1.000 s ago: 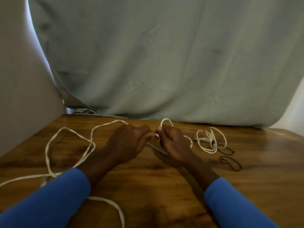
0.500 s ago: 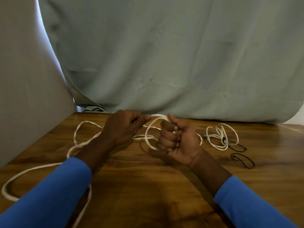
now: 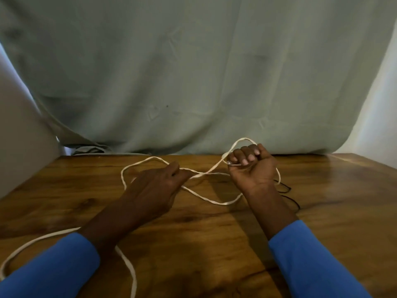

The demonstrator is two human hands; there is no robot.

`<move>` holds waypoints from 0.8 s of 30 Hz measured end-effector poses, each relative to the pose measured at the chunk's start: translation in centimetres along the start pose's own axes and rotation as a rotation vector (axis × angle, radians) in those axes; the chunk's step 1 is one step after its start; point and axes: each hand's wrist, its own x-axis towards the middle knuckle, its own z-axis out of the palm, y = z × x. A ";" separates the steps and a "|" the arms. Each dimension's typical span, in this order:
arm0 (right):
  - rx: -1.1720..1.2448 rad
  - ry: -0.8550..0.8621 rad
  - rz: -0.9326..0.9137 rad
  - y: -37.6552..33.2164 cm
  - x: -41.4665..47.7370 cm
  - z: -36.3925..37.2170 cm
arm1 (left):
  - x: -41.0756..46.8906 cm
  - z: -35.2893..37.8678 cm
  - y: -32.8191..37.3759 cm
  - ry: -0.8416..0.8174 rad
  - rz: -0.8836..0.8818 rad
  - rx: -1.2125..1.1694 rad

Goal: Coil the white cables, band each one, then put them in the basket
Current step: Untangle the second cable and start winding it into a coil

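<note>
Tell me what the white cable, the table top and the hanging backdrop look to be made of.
The white cable looks like a soft, matte cord, sheath plastic or braided, unclear; it droops in loose loops. The table top is wood or veneer with glossy varnish: brown grain, bright reflections. The backdrop is thin matte fabric, pale grey-green, hanging in creases.

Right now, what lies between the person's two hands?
In the head view, the thin white cable runs from the left hand to the right hand, its strands crossing midway over the brown wooden table; nothing else lies there.
</note>
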 end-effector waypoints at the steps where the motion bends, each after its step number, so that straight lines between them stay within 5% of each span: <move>1: -0.018 0.011 -0.001 0.2 -0.1 0.1 | 0.1 0.0 0.3 -0.025 0.022 0.025; 5: -0.253 -0.033 -0.040 1.8 -0.5 0.5 | 0.4 -0.8 1.6 -0.057 0.113 0.100; 11: -1.487 -0.337 -0.492 5.3 -2.2 -0.6 | 0.4 -1.1 1.7 -0.001 0.144 -0.111; 13: -1.718 -0.425 -0.522 6.1 -2.5 -1.0 | 0.1 -1.2 1.7 0.021 0.126 -0.181; 16: -1.764 -0.473 -0.400 6.4 -2.5 -1.3 | -0.4 -1.3 1.0 0.078 0.039 -0.275; 20: -1.451 -0.409 -0.059 7.2 -3.5 -1.0 | -0.5 -1.7 0.1 0.212 -0.108 -0.398; 24: -1.128 -0.337 0.148 7.3 -3.5 -0.3 | 0.0 -1.6 0.1 0.350 -0.485 -0.770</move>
